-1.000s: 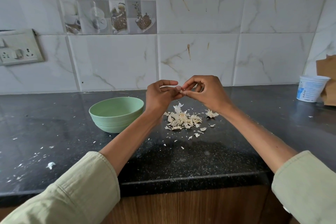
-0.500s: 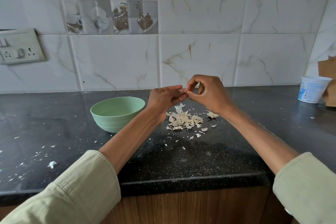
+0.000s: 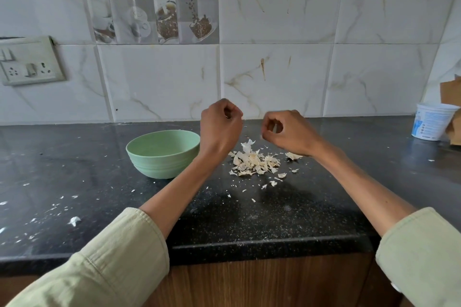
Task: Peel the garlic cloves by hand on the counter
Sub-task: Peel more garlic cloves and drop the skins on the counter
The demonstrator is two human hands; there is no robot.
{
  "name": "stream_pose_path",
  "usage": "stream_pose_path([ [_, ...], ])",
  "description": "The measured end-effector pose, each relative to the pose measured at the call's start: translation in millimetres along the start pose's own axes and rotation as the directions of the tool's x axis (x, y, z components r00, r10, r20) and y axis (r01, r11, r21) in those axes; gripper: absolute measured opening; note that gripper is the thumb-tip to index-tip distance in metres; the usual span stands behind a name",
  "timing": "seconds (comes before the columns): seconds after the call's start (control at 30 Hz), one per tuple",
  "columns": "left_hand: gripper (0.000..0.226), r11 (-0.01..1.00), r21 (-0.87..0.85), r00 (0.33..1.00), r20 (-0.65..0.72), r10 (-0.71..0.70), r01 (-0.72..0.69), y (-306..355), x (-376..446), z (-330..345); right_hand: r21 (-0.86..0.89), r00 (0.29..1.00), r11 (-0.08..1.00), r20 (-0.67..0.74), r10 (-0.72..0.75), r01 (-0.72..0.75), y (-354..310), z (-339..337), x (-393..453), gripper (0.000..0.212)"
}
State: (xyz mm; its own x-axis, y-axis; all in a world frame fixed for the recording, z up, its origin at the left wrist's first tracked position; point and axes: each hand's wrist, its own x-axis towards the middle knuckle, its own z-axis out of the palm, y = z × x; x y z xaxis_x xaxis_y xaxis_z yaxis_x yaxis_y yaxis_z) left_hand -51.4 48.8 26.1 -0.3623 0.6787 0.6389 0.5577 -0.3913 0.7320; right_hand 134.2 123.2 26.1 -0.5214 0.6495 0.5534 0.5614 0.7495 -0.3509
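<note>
Your left hand (image 3: 220, 127) and right hand (image 3: 287, 129) hang apart above the counter (image 3: 249, 227), each curled tight, the right seeming to pinch a pale scrap; whether either hides a garlic clove I cannot tell, and none shows among the heap of skins (image 3: 254, 162) below. A small, slick clove could slip from a loose grip and vanish into that litter or roll toward the counter's front edge. The green bowl (image 3: 162, 152) sits just beside your left wrist, easily nudged, while the white tub (image 3: 432, 122) stands well apart at far right.
</note>
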Motion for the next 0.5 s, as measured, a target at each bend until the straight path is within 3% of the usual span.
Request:
stream_pose_path([
  [0.07, 0.025, 0.899, 0.397, 0.974, -0.041, 0.221, -0.187, 6.2, -0.4, -5.1, -0.105, 0.995, 0.992, 0.058, 0.076, -0.07, 4.2, 0.7, -2.0, 0.034],
  [0.13, 0.024, 0.802, 0.567, 0.964, -0.05, 0.262, -0.188, 13.4, 1.4, -13.8, -0.143, 0.993, 0.984, 0.023, 0.114, -0.11, 9.8, 2.1, -1.5, 0.04],
  [0.23, 0.016, 0.773, 0.632, 0.983, -0.102, 0.155, -0.056, 13.5, 10.1, -30.4, -0.227, 0.994, 0.967, -0.013, 0.113, -0.113, 17.0, 1.9, -1.5, 0.032],
  [0.3, 0.011, 0.759, 0.651, 0.988, -0.125, 0.092, 0.011, 8.4, 14.5, -38.8, -0.239, 0.993, 0.967, 0.055, 0.109, -0.093, 23.1, 1.4, -1.2, 0.023],
  [0.43, 0.018, 0.702, 0.711, 0.998, -0.069, 0.006, 0.045, 2.3, 16.1, -39.9, -0.018, 0.973, 1.0, 0.231, 0.004, 0.001, 20.1, 5.1, -0.5, 0.021],
  [0.5, 0.024, 0.677, 0.736, 0.998, -0.055, 0.013, 0.032, 1.9, 16.2, -38.9, 0.02, 0.966, 0.999, 0.255, -0.051, 0.047, 11.4, 7.1, -0.7, 0.014],
])
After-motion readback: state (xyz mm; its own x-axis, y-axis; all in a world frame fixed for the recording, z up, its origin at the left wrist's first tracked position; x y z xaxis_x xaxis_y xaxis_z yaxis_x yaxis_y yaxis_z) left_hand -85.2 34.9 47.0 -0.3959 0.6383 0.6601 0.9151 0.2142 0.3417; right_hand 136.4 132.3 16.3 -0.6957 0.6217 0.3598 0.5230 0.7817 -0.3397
